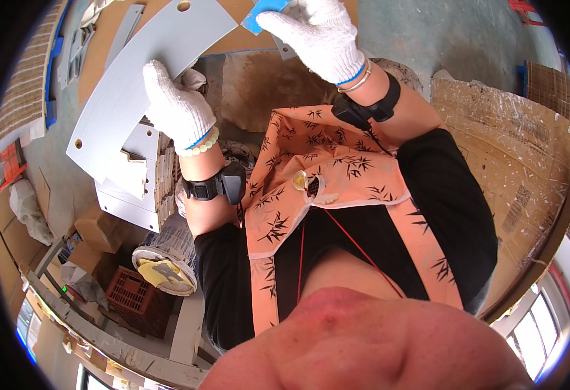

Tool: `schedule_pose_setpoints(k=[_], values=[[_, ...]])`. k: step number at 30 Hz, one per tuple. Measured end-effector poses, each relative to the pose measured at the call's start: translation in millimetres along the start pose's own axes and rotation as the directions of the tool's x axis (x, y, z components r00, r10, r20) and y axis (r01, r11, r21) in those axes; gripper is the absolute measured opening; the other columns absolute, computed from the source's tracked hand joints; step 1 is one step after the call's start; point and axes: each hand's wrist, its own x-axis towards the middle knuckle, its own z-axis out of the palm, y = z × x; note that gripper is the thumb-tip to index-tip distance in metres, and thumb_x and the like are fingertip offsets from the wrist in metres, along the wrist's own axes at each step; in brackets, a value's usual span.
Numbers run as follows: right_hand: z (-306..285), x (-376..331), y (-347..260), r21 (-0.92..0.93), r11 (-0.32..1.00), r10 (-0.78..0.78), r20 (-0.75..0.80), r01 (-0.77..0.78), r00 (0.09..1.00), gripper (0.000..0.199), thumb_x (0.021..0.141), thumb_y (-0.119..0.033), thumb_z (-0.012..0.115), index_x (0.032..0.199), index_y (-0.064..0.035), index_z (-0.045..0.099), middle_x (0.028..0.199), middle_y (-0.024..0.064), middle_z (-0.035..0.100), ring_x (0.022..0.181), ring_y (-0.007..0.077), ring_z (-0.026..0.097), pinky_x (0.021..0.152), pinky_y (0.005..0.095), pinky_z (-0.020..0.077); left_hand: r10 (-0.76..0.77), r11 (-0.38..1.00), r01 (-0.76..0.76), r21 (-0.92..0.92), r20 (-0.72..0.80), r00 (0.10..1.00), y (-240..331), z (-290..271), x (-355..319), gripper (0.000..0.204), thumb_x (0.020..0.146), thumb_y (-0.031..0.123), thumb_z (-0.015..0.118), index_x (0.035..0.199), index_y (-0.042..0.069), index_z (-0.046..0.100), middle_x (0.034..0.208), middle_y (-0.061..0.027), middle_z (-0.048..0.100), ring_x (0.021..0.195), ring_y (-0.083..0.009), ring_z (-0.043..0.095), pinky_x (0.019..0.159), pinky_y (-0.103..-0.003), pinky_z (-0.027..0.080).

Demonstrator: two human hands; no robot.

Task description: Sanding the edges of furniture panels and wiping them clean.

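My left hand point(176, 107), in a white knit glove, presses on a long curved grey panel point(142, 71) with small round holes near its ends. The panel lies on a brown cardboard-covered surface point(100, 49). My right hand point(321, 36), also gloved, pinches a small blue block point(259, 16) against the panel's far edge. Both wrists carry black bands and bead bracelets. An orange patterned apron hangs below my arms.
A stack of grey cut panels point(132, 188) sits under the curved one at left. Lower left are a white bucket point(167, 260), a red crate point(129, 292) and cardboard boxes point(100, 231). Flattened cardboard point(512, 162) covers the floor at right.
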Motion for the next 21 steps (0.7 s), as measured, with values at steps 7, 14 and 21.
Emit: schedule_pose_setpoints(k=[7, 14, 21], values=[[-1, 1, -9, 0.026, 0.998, 0.064, 0.030, -0.065, 0.998, 0.051, 0.078, -0.010, 0.083, 0.122, -0.0051, 0.059, 0.104, 0.0110, 0.065, 0.087, 0.0195, 0.064, 0.074, 0.0320, 0.0547, 0.023, 1.000, -0.023, 0.007, 0.029, 0.999, 0, 1, -2, 0.044, 0.096, 0.038, 0.061, 0.123, 0.004, 0.058, 0.105, -0.0134, 0.067, 0.084, -0.0210, 0.062, 0.061, -0.030, 0.044], [-2, 1, -11, 0.090, 0.984, 0.144, 0.113, -0.154, 0.983, 0.047, 0.079, -0.010, 0.081, 0.120, -0.0051, 0.059, 0.100, 0.0103, 0.066, 0.083, 0.0186, 0.066, 0.073, 0.0318, 0.0548, 0.003, 0.999, -0.003, 0.033, 0.006, 1.000, 3, 1, -2, 0.042, 0.096, 0.036, 0.059, 0.123, 0.004, 0.058, 0.105, -0.0127, 0.067, 0.083, -0.0202, 0.061, 0.061, -0.031, 0.044], [-2, 0, -16, 0.013, 0.992, 0.124, 0.190, -0.129, 0.974, 0.044, 0.078, -0.013, 0.081, 0.117, -0.0057, 0.061, 0.098, 0.0112, 0.067, 0.080, 0.0195, 0.067, 0.074, 0.0331, 0.0547, 0.007, 1.000, -0.007, -0.020, -0.007, 1.000, 5, -4, 2, 0.037, 0.098, 0.035, 0.057, 0.122, 0.007, 0.057, 0.106, -0.0105, 0.067, 0.084, -0.0204, 0.062, 0.060, -0.030, 0.041]])
